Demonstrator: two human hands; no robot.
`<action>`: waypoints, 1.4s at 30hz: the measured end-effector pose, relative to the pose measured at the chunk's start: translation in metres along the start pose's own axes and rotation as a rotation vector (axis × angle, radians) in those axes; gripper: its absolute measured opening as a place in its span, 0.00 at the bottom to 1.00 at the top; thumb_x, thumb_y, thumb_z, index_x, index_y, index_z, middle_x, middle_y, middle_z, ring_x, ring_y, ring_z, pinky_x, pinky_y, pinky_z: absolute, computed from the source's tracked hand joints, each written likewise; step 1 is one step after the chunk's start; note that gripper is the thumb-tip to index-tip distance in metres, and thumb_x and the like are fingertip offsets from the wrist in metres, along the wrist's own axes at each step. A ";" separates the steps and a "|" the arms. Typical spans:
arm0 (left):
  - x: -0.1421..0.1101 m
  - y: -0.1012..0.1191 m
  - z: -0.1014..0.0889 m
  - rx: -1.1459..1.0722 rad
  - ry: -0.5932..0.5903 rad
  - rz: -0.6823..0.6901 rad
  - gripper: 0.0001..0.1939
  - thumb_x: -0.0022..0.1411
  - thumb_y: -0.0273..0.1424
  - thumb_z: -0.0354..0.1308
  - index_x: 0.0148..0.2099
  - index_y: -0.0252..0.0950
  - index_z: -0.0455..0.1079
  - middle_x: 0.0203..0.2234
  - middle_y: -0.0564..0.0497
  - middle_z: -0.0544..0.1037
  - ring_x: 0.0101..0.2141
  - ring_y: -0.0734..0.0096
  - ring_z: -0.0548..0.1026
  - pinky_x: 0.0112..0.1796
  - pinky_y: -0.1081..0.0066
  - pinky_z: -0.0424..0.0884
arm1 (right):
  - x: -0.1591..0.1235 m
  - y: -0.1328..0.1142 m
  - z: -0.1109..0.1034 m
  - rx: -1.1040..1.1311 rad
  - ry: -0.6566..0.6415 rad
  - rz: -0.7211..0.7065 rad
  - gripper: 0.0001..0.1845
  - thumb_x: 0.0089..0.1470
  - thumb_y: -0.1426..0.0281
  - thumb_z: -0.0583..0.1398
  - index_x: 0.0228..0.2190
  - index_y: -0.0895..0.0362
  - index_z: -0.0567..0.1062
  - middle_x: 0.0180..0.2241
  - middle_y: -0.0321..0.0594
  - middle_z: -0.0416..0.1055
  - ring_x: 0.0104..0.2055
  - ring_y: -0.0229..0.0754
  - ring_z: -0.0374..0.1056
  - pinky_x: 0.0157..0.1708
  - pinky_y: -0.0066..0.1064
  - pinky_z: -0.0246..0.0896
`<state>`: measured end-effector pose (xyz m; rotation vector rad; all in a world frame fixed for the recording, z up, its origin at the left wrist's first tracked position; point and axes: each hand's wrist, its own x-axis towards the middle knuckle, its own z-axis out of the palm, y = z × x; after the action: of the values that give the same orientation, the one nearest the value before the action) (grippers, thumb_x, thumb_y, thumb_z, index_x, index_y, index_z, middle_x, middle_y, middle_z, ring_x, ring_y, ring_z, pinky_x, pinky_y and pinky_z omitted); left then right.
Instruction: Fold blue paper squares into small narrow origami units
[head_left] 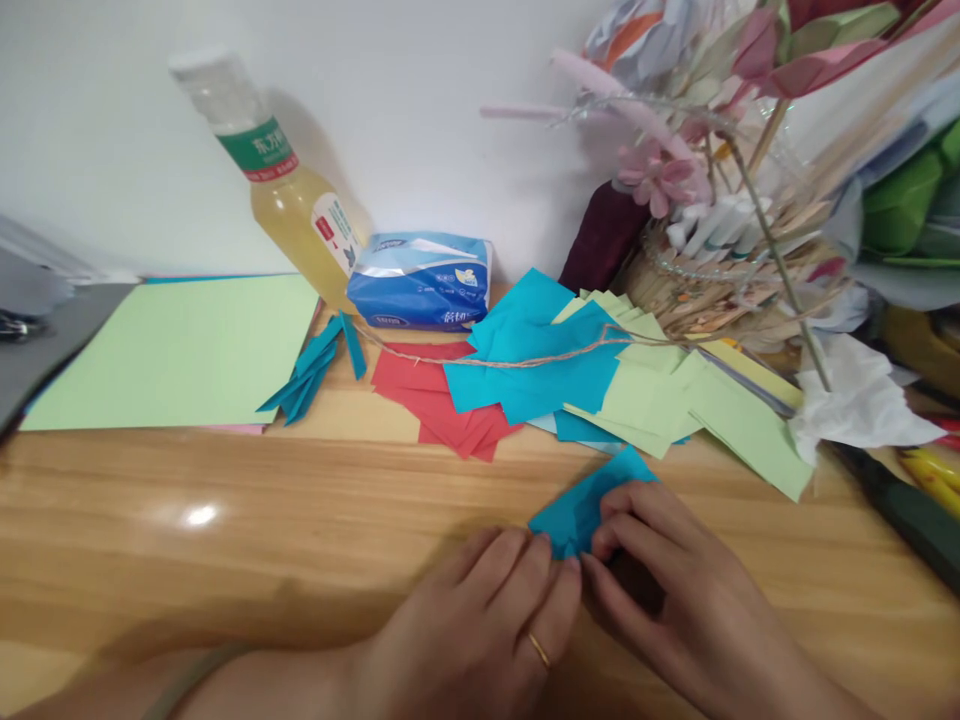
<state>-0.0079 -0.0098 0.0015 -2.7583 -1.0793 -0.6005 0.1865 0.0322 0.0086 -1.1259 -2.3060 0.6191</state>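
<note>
A small blue sheet of paper (581, 505) sits low on the wooden table between my two hands, its near edge partly hidden by my fingers. My left hand (491, 605), with a gold ring, has its fingers closed on the paper's near left edge. From the right, my right hand (667, 580) pinches the same paper with curled fingers and thumb. Just beyond lie loose blue paper pieces (532, 350), red paper pieces (442, 395) and pale green paper pieces (645, 390). Several folded blue strips (311, 370) lie in a bunch farther left.
A bottle of yellow drink (292, 210) and a blue tissue pack (420, 282) stand against the wall. Large green sheets (180, 350) lie at left. A twine (480, 362) crosses the papers. Paper flowers (660, 175) and a crumpled tissue (862, 395) are at right.
</note>
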 end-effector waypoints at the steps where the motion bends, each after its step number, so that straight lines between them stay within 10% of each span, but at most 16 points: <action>1: 0.000 0.000 0.000 0.011 -0.011 0.001 0.19 0.66 0.26 0.38 0.50 0.31 0.68 0.42 0.47 0.75 0.42 0.65 0.71 0.44 0.67 0.65 | 0.000 0.000 0.000 -0.003 -0.003 0.001 0.08 0.54 0.75 0.53 0.24 0.55 0.64 0.27 0.38 0.63 0.29 0.39 0.63 0.24 0.30 0.61; 33: 0.000 -0.001 0.003 0.051 -0.088 0.020 0.19 0.68 0.28 0.39 0.49 0.33 0.70 0.43 0.51 0.73 0.43 0.68 0.67 0.45 0.70 0.63 | -0.001 -0.003 0.001 -0.063 -0.025 0.000 0.08 0.53 0.76 0.52 0.24 0.56 0.63 0.26 0.39 0.62 0.28 0.40 0.62 0.23 0.31 0.61; 42: 0.001 -0.003 0.000 0.035 -0.108 0.035 0.18 0.67 0.28 0.41 0.49 0.31 0.70 0.44 0.50 0.73 0.44 0.67 0.67 0.46 0.69 0.63 | -0.008 0.005 -0.004 -0.002 -0.070 -0.052 0.11 0.55 0.79 0.51 0.37 0.54 0.66 0.38 0.42 0.63 0.38 0.39 0.64 0.32 0.28 0.65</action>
<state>-0.0092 -0.0068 0.0014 -2.8018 -1.0500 -0.4283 0.1961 0.0291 0.0065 -1.0569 -2.3874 0.6458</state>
